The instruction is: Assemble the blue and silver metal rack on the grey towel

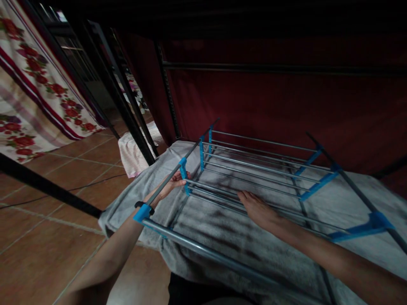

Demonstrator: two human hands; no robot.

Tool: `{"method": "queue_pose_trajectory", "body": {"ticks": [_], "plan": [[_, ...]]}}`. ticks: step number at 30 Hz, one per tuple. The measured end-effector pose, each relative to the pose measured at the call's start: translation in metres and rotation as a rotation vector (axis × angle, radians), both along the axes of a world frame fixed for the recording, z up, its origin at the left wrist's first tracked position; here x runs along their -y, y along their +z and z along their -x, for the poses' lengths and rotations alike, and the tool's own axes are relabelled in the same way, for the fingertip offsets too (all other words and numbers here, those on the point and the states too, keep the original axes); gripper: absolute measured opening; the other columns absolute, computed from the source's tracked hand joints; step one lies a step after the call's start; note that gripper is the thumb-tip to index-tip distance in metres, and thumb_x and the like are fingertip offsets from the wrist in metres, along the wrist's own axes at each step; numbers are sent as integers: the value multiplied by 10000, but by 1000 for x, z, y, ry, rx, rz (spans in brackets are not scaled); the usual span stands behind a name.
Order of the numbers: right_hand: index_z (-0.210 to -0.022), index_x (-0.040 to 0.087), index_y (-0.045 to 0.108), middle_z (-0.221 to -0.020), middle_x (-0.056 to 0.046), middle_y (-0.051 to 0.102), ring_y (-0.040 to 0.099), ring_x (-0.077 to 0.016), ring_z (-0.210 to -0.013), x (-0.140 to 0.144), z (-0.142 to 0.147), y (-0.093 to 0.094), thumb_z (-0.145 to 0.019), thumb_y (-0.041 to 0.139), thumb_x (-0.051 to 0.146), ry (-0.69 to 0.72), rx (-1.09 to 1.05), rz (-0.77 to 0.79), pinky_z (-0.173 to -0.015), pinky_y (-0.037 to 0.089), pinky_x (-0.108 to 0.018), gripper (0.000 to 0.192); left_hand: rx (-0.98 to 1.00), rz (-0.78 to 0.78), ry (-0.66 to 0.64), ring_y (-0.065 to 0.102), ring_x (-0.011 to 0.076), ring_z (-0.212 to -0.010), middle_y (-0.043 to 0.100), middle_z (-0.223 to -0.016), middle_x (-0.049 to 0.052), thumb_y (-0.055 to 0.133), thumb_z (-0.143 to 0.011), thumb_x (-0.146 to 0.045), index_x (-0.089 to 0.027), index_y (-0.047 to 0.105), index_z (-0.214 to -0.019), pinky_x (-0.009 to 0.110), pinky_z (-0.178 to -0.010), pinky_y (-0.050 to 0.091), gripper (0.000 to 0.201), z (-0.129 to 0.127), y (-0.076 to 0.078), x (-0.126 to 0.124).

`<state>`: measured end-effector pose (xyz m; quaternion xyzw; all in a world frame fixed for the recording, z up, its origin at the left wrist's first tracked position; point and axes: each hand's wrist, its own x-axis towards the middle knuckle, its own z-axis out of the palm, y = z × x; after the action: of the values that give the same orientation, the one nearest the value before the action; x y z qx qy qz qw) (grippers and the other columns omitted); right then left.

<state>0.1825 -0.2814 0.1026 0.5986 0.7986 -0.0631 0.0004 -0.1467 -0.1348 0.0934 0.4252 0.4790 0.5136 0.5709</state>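
A metal rack (254, 167) of grey tubes and blue plastic connectors lies on a grey blanket (222, 233). My left hand (171, 183) grips the rack's left side where a blue connector (183, 169) joins the shelf tubes. My right hand (256, 207) lies flat, fingers together, on the shelf's near tubes. A dark band sits on my left wrist, beside another blue connector (143, 212) at the rack's near left corner.
Dark red cloth (286, 101) hangs behind the rack under a black metal frame (165, 84). A flowered curtain (38, 93) hangs at the left over a brown tiled floor (47, 237). A striped cloth (135, 152) lies by black frame legs.
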Motion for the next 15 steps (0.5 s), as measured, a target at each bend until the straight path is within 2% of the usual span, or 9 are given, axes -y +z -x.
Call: {"method": "queue_pose_trajectory", "body": {"ticks": [3,6,15], "plan": [[-1248,133,579,-1299,-135,597,561,-207,-1194,0,-1,-2,-814,269,-75,14,2,-13,-1042,433,-355,573,-38,-34,-192,652,297,-958,707,-774,42,845,-634,-173,-135,688,-814,396,-814,480,242,1,-6,-7],[-1248,128,579,-1278,-132,612,575,-215,-1165,0,-1,-2,-810,271,-75,4,14,-15,-1026,450,-362,573,-71,-99,-314,619,267,-946,694,-776,44,864,-648,-213,-121,680,-868,389,-851,456,301,3,-14,-13],[-1253,130,571,-1337,-133,580,540,-228,-1240,-5,-3,-2,-819,250,-61,-19,-1,46,-1044,445,-365,572,-131,-181,-313,587,255,-925,671,-749,28,860,-672,-351,-144,686,-868,366,-821,439,334,3,-26,-20]]}}
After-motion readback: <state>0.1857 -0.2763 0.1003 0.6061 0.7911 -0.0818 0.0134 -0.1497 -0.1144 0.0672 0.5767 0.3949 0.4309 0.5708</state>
